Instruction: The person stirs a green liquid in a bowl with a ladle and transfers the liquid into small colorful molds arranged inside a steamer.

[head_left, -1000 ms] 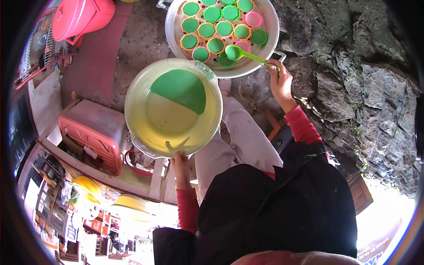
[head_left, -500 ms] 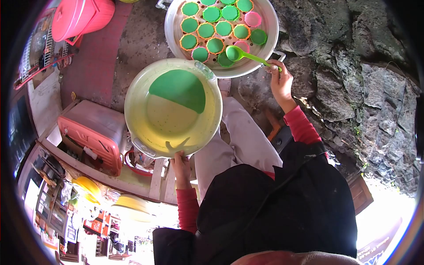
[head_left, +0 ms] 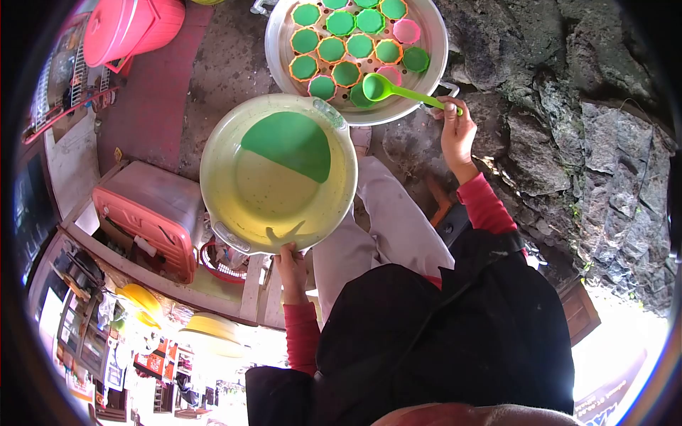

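My right hand (head_left: 458, 135) grips the handle end of a bright green ladle (head_left: 415, 95), its bowl holding green liquid above the near side of a round metal steamer tray (head_left: 433, 42). Several small scalloped molds (head_left: 331, 50) with orange, green and pink rims sit on the perforated tray, many filled with green. Two pink molds (head_left: 406, 31) show no green inside. My left hand (head_left: 290, 268) holds the lower rim of a big pale yellow basin (head_left: 277, 206), tilted, with green liquid (head_left: 288, 145) pooled on its far side.
A pink lidded bucket (head_left: 131, 32) stands at the upper left. Below it are a pink plastic container (head_left: 145, 220) and a red basket (head_left: 224, 261). A rough stone wall (head_left: 561, 135) rises on the right. Yellow basins (head_left: 213, 328) lie at the lower left.
My right hand has shifted slightly to the right with the ladle. The basin and my left hand look almost unmoved.
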Demonstrator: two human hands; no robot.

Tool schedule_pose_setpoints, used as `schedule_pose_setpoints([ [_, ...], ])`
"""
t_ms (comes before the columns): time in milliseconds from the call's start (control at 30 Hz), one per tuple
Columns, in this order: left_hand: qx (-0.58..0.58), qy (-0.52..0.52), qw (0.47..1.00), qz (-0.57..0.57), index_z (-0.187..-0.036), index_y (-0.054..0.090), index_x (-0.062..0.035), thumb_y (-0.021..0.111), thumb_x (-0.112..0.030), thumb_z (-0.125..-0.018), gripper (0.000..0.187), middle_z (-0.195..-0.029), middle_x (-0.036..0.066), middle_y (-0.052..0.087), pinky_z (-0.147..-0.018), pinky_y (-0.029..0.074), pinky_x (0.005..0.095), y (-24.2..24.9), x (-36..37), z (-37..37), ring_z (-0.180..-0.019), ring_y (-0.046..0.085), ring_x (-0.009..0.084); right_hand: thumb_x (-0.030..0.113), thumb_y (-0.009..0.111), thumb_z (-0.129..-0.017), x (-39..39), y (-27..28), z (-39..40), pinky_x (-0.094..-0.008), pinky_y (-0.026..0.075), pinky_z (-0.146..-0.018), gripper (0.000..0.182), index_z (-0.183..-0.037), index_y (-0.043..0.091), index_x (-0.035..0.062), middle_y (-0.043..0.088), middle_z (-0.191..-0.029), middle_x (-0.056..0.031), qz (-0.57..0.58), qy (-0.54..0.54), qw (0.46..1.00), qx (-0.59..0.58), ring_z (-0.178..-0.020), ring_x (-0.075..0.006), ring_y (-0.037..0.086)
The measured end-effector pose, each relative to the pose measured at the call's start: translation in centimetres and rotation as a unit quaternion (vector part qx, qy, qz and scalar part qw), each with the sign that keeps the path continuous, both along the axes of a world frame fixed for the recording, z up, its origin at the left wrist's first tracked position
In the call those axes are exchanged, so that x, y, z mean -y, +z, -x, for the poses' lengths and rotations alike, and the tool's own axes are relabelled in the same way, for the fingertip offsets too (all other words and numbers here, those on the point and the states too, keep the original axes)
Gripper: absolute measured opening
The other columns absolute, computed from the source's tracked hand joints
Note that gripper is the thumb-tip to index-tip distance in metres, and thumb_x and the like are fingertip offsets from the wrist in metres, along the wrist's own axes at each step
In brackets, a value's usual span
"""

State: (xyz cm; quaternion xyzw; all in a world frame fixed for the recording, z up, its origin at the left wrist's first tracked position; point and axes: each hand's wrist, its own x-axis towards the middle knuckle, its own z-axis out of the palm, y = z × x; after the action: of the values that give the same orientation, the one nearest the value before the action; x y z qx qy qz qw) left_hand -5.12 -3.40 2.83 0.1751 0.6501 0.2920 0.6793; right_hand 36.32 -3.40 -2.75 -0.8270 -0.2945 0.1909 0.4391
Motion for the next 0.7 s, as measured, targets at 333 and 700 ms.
schedule_pose_setpoints([
  [333, -0.032, -0.054, 0.996, -0.064, -0.09, 0.051, -0.0012, 0.05, -0.002, -0.086, 0.004, -0.098, 0.008, 0.048, -0.077, 0.048, 0.0298, -0.1, 0.2, -0.1, -0.088, 0.05, 0.0141, 0.02, 0.046, -0.094, 0.0, 1.2, -1.6, -0.0264, 0.048, -0.059, 0.02, -0.099, 0.06, 0.0065, 0.064, -0.07, -0.0068, 0.011, -0.007, 0.998, 0.059, -0.062, -0.0119, 0.061],
  [700, -0.041, -0.037, 0.998, -0.04, -0.091, 0.051, -0.0024, 0.052, -0.003, -0.086, 0.005, -0.097, 0.007, 0.048, -0.07, 0.049, 0.029, -0.2, 0.4, 0.2, -0.084, 0.052, 0.015, 0.005, 0.058, -0.081, 0.9, 0.9, -1.7, -0.0356, 0.049, -0.075, 0.017, -0.097, 0.061, 0.0076, 0.063, -0.091, -0.0072, 0.009, 0.166, 0.961, 0.22, -0.082, -0.027, 0.06],
])
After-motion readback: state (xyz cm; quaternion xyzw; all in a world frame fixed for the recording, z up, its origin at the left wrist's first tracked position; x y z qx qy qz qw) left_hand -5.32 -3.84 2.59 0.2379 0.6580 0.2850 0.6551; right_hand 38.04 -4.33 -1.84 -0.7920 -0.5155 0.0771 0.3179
